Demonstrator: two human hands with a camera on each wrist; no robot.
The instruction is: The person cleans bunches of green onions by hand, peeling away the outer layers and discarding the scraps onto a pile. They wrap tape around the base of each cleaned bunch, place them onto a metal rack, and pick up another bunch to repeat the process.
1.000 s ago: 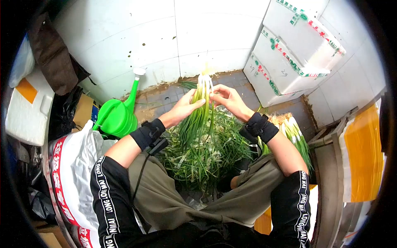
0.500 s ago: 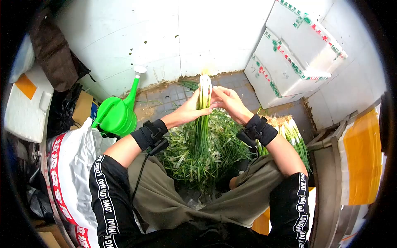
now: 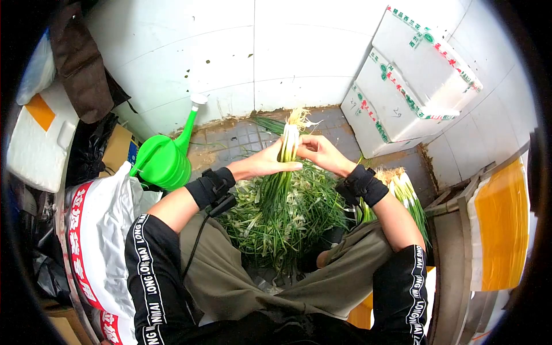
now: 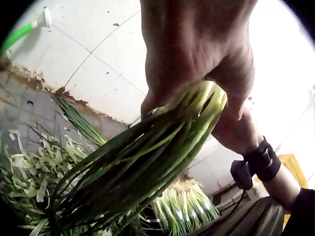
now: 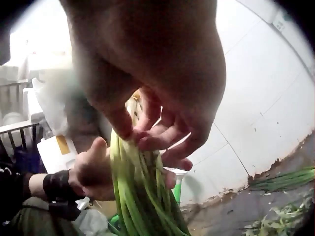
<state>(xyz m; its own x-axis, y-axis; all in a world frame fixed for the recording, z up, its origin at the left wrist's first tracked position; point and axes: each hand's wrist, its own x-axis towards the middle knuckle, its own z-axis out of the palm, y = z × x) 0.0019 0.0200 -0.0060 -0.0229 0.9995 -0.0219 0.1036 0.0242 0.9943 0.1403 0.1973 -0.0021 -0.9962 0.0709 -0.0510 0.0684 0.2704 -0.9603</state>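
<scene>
My left hand grips a bunch of scallions, its thumb across the stalks and the pale roots pointing up and away. Long green leaves of the bunch hang down in the left wrist view. On the right side of the bunch, just below the roots, is my right hand. The right wrist view shows its thumb and fingertips pinching scallion stalks at the bunch. Beneath both hands spreads a heap of loose green leaves and peelings on the floor.
Trimmed scallions lie stacked by the right knee, roots away. More scallion leaves lie near the wall. A green watering can and a white plastic sack stand left; white foam boxes are stacked at back right.
The bunch has come down a little and its root end now leans to the right. Both hands stay at it, the right hand's fingers close to the stalks throughout.
</scene>
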